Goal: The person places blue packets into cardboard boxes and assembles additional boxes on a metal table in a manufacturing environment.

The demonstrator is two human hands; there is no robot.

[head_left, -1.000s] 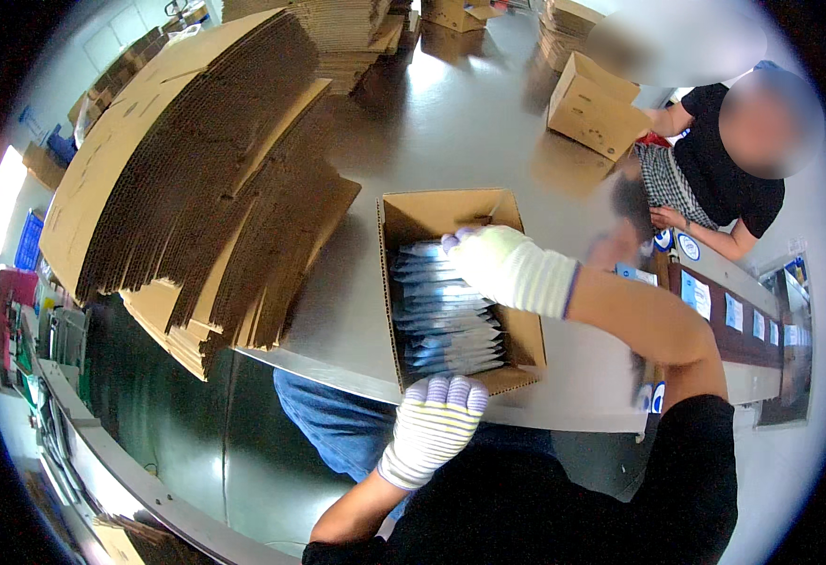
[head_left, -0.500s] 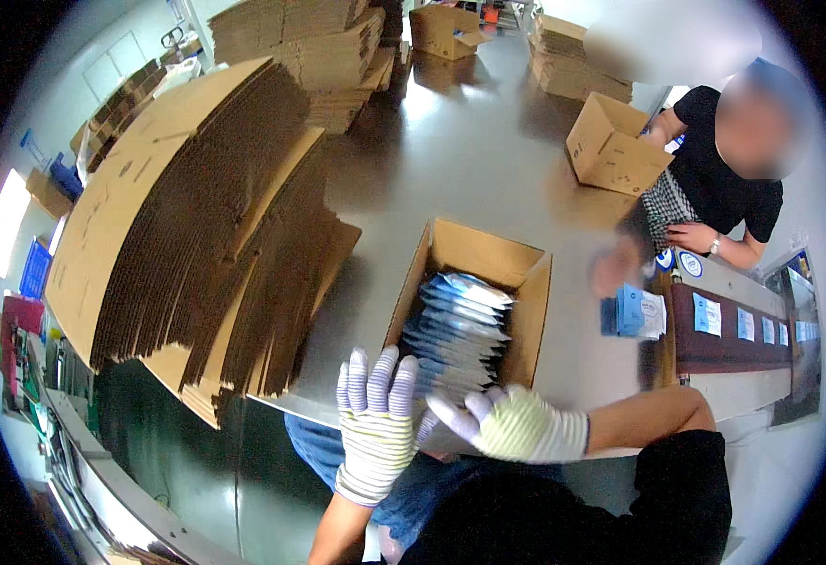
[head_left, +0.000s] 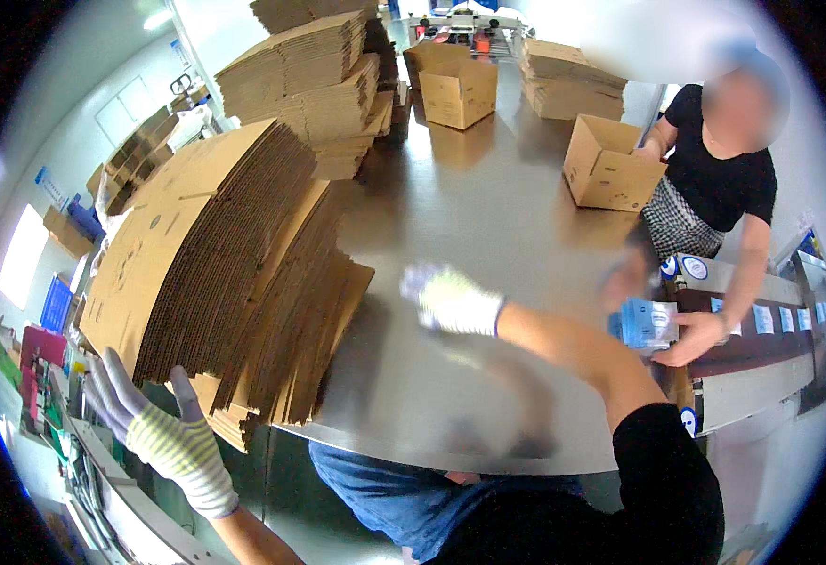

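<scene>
The left hand (head_left: 176, 454), in a striped white-and-yellow glove, has its grip apart, thumb and fingers spread; it is at the lower left edge of the near carton stack (head_left: 234, 247), thumb against that edge in the view, though I cannot tell whether they touch; the right hand (head_left: 453, 299), in a matching glove, is over the worktop (head_left: 404, 400), to the right of the near carton stack and apart from it; that hand is blurred, so I cannot tell whether its grip is apart or together.

The near carton stack, flattened brown cardboard in uneven leaning layers, lies on the left part of the worktop, its lower end past the edge; directly behind it rises a taller carton stack (head_left: 292, 80); beyond it to the right stand an open box (head_left: 460, 97) and, farther right, another carton pile (head_left: 568, 87); well to its right, a second open box (head_left: 611, 169) stands beside a co-worker (head_left: 728, 179), whose one hand is at that box and whose other touches blue packets (head_left: 639, 323); farthest right of the near carton stack, a conveyor (head_left: 741, 354) bears more packets (head_left: 763, 320).
</scene>
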